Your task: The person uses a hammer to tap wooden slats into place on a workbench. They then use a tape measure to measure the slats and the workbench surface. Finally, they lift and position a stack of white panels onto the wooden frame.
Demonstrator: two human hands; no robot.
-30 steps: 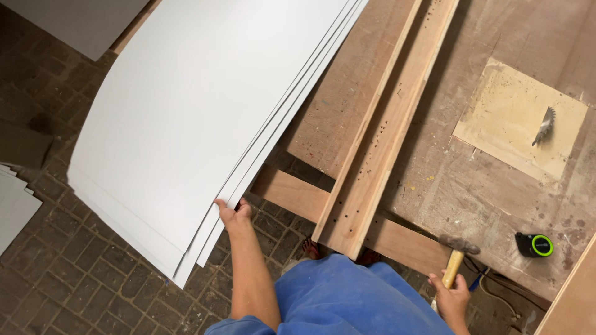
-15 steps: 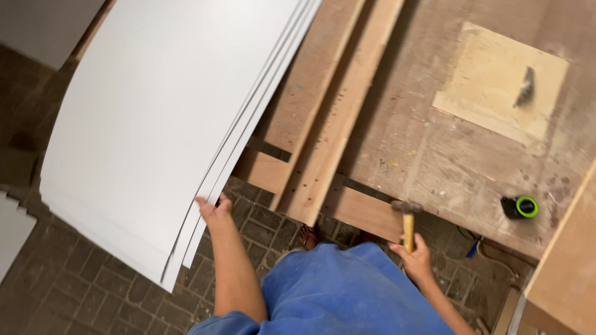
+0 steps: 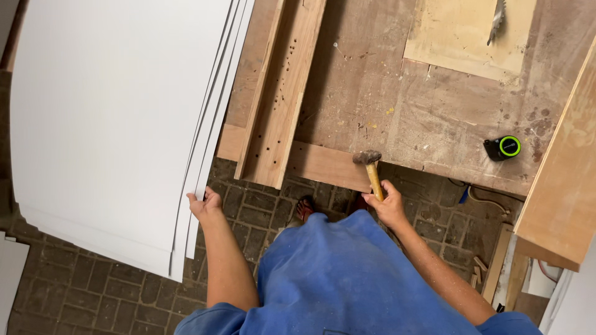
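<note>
Head view looking straight down, and the biggest thing by far is the stack of white sheets (image 3: 112, 124), several big thin panels fanned a bit along their right edges and hanging off the left end of the table (image 3: 385, 87) over the brick floor (image 3: 81, 291). That table is a worn brown wooden top covered in scuffs and glue marks, with a paler plywood square (image 3: 459, 34) near its far edge and a saw blade (image 3: 496, 18) poking up at the top of that square. Two long wooden boards (image 3: 279, 93) lie side by side along the table just right of the sheets, peppered with small holes, their near ends sticking out past the table edge. Off to the right a light plywood panel (image 3: 562, 180) leans at an angle. The person's blue shirt (image 3: 347, 279) fills the bottom middle. Left hand (image 3: 205, 203) has its grip pinched on the near right edge of the sheets, fingers curled up around the edges of the stack. Right hand (image 3: 388, 201) has its grip wrapped tight round the yellow wooden handle of a hammer (image 3: 371, 170), whose dark metal head sits right at the near edge of the table, touching or just over it, hard to say which. Smallest bit: a black tape measure with a green ring (image 3: 504, 147) sitting on the table well to the right of the hammer.
</note>
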